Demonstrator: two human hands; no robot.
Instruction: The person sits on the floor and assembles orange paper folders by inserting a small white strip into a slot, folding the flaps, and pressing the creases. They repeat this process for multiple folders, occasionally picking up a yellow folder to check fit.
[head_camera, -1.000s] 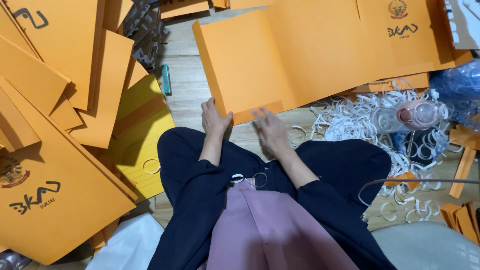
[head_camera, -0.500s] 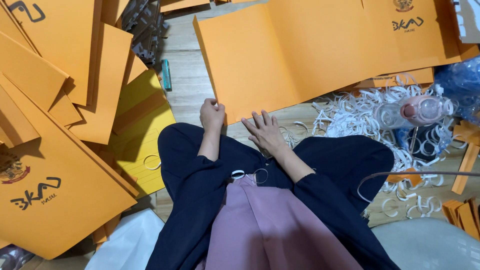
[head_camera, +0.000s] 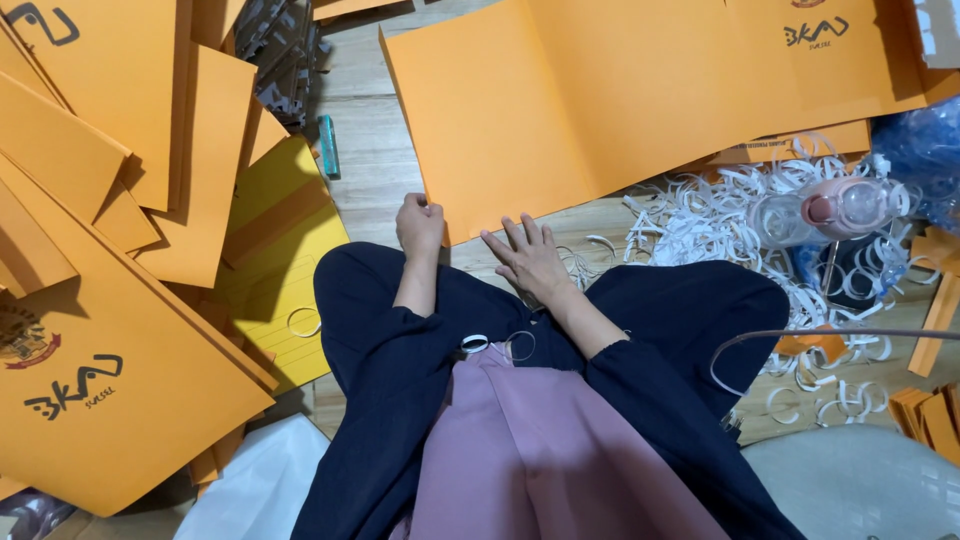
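A large flat orange cardboard sheet (head_camera: 620, 100) lies on the wooden floor in front of my knees. My left hand (head_camera: 420, 225) is closed on its near left corner, pinching the edge. My right hand (head_camera: 530, 258) rests flat with fingers spread on the floor at the sheet's near edge, just right of the left hand. Both arms wear dark sleeves over dark trousers and a pink garment.
Stacks of orange cardboard pieces (head_camera: 110, 300) fill the left side, with a yellow sheet (head_camera: 285, 250) beside my left knee. A teal stick-shaped item (head_camera: 329, 146) lies on the floor. White paper strips (head_camera: 720, 215), a clear plastic bottle (head_camera: 830, 208) and a blue bag (head_camera: 925, 150) sit right.
The orange sheet has slid slightly away and to the right. My left hand has closed on its corner, and my right hand has spread flat at the edge.
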